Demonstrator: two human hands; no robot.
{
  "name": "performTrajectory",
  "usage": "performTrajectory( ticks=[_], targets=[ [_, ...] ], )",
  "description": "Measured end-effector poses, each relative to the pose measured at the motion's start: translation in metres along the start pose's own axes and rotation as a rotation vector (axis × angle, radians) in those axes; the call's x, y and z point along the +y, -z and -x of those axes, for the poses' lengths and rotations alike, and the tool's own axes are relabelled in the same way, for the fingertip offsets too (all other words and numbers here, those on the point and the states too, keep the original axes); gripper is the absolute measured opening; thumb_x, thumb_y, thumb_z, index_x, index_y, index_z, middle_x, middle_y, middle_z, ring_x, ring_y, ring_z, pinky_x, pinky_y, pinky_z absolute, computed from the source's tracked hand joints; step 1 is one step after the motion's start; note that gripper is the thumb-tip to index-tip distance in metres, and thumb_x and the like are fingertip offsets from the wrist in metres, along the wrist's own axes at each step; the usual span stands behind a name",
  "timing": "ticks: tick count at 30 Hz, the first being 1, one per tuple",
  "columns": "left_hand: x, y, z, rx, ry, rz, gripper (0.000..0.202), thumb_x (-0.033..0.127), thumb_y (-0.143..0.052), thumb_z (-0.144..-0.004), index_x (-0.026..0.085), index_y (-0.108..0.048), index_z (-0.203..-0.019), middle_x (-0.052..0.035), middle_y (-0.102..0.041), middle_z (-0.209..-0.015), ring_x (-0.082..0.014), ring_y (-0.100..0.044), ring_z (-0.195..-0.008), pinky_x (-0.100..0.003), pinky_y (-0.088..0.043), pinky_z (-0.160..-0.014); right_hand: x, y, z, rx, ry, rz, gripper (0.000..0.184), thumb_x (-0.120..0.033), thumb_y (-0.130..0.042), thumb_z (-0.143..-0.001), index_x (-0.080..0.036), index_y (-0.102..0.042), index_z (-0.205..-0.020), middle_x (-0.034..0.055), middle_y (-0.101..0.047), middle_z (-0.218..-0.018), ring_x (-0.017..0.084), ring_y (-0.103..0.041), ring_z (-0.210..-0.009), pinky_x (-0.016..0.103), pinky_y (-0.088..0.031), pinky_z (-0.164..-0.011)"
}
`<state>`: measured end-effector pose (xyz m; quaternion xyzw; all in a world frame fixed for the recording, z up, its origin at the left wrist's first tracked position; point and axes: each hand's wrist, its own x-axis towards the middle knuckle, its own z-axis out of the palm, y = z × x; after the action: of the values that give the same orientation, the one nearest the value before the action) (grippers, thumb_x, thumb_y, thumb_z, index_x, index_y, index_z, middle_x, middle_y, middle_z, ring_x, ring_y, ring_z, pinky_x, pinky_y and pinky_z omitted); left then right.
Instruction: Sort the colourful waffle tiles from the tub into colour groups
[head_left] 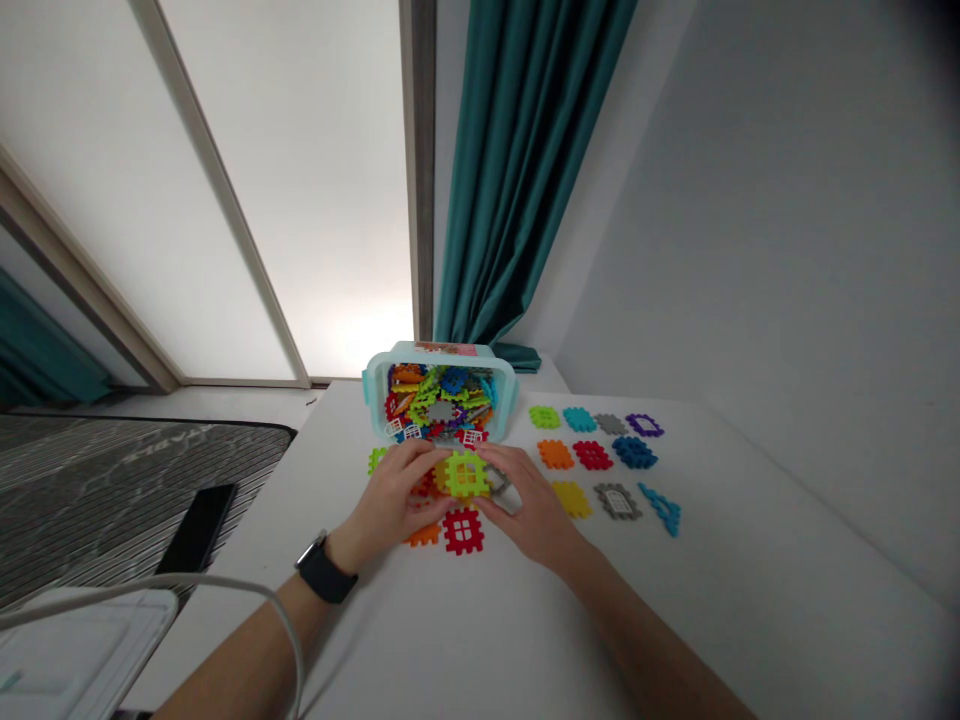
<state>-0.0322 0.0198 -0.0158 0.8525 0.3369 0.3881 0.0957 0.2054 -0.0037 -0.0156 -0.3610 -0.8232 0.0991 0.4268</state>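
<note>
Both my hands meet over a lime-green waffle block (465, 473) on the white table (750, 560). My left hand (396, 495), with a black watch on its wrist, pinches the block's left side. My right hand (525, 505) grips its right side, with a grey piece (498, 480) under the fingers. Orange pieces (424, 535) show under my left hand. A red waffle block (463, 530) lies flat just in front of the hands.
A light-blue box (510, 395) full of coloured blocks lies tipped toward me behind the hands. Several single blocks lie in rows at the right, among them a blue triangle (663, 507). A black phone (198, 527) lies on the grey mat at the left. A white cable (225, 585) crosses my left arm.
</note>
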Motion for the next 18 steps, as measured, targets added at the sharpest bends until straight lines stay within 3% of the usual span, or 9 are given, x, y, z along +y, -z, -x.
performTrajectory(
  ticks=[9,13,15,17,18],
  targets=[
    [0.0042,-0.0029,0.0009,-0.01,0.053,0.055,0.049,0.035,-0.068,-0.088,0.023,-0.053,-0.133,-0.0121,-0.061,-0.12,-0.0269,-0.059,-0.11,-0.043,-0.05,-0.095,-0.003,0.0008,0.0001,0.042,-0.109,-0.055,0.051,-0.026,-0.065,-0.089,-0.029,-0.048,-0.137,0.0107,-0.063,-0.126,0.027,-0.06,-0.118,0.047,-0.051,-0.101],
    [0.0018,-0.0031,0.0018,-0.01,0.061,0.085,0.049,0.039,-0.068,-0.088,0.023,-0.054,-0.132,-0.0121,-0.061,-0.119,-0.0265,-0.059,-0.11,-0.041,-0.05,-0.093,-0.0041,0.001,-0.0005,0.042,-0.08,-0.077,0.041,-0.028,-0.066,-0.089,-0.029,-0.055,-0.128,0.0109,-0.062,-0.128,0.027,-0.058,-0.121,0.047,-0.048,-0.103],
    [0.0008,-0.0026,0.0015,-0.014,0.047,0.075,0.036,0.037,-0.064,-0.091,0.022,-0.06,-0.123,-0.0111,-0.064,-0.112,-0.0253,-0.059,-0.104,-0.04,-0.049,-0.09,-0.0059,0.0001,-0.0007,0.021,-0.069,-0.104,0.029,-0.03,-0.066,-0.089,-0.027,-0.06,-0.117,0.0108,-0.063,-0.125,0.027,-0.06,-0.117,0.044,-0.049,-0.1],
    [0.0019,-0.0025,0.0001,-0.023,0.051,0.064,0.019,0.036,-0.057,-0.095,0.02,-0.067,-0.101,-0.0082,-0.066,-0.094,-0.0227,-0.059,-0.091,-0.037,-0.048,-0.083,-0.008,-0.0022,-0.0004,-0.007,-0.124,-0.147,0.016,-0.032,-0.061,-0.092,-0.025,-0.063,-0.106,0.0087,-0.068,-0.107,0.023,-0.065,-0.099,0.038,-0.053,-0.088],
    [0.0035,-0.0028,-0.001,-0.026,0.072,0.07,0.021,0.035,-0.054,-0.097,0.02,-0.066,-0.09,-0.0064,-0.064,-0.085,-0.0212,-0.057,-0.084,-0.036,-0.046,-0.079,-0.0089,-0.004,-0.0001,-0.023,-0.177,-0.176,0.012,-0.033,-0.058,-0.094,-0.024,-0.062,-0.101,0.0065,-0.069,-0.095,0.021,-0.066,-0.088,0.035,-0.053,-0.08]
  ],
)
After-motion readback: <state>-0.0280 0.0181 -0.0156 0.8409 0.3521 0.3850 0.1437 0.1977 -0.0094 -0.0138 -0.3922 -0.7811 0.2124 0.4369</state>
